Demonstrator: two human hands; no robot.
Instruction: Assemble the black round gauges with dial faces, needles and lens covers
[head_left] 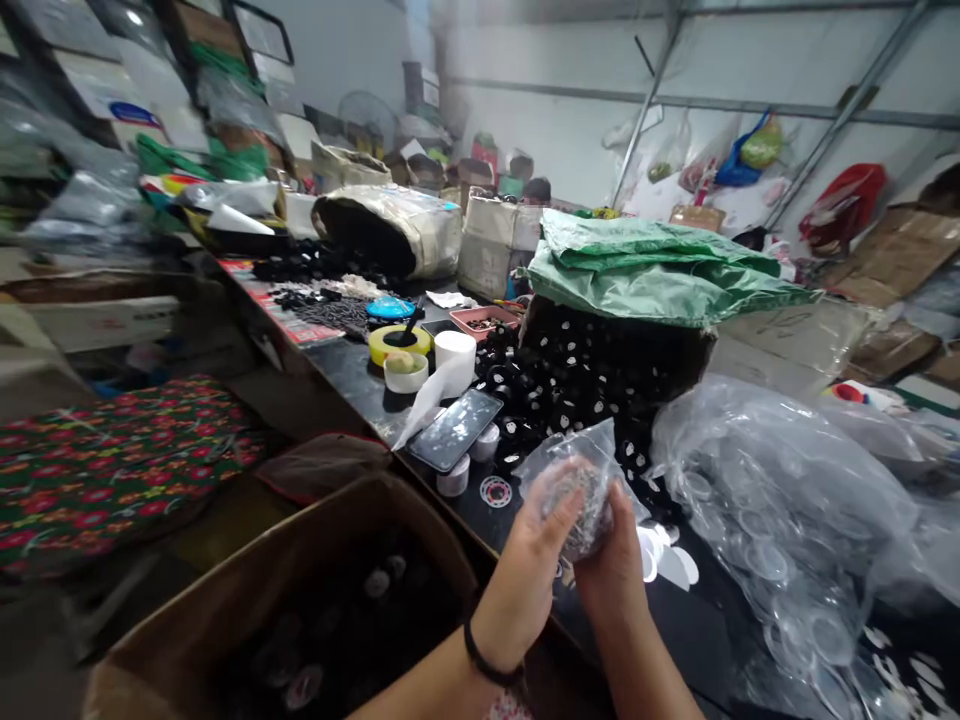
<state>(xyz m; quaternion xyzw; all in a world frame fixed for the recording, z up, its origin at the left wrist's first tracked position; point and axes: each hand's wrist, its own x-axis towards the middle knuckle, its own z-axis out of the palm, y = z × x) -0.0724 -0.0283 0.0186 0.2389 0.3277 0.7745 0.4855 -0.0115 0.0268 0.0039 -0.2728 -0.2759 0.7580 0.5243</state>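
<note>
Between both hands, above the dark tabletop, is a clear plastic bag (589, 505) full of small silvery pieces too fine to name. My left hand (536, 540) wraps round its left side, thumb across the front. My right hand (611, 555) grips it from the right and below. Close to the left hand lies a round red, black and white disc (495, 491). White round pieces (671, 560) are spread just right of my right hand. Behind the bag, a heap of black parts with white marks (570, 385) spills from a box under a green sheet (652, 265).
A phone (456, 430) rests on small white rolls beside a white paper roll (454, 360) and yellow tape (399, 342). An open cardboard box (300, 560) stands below the table's edge. At right bulges a clear bag of round lids (780, 510).
</note>
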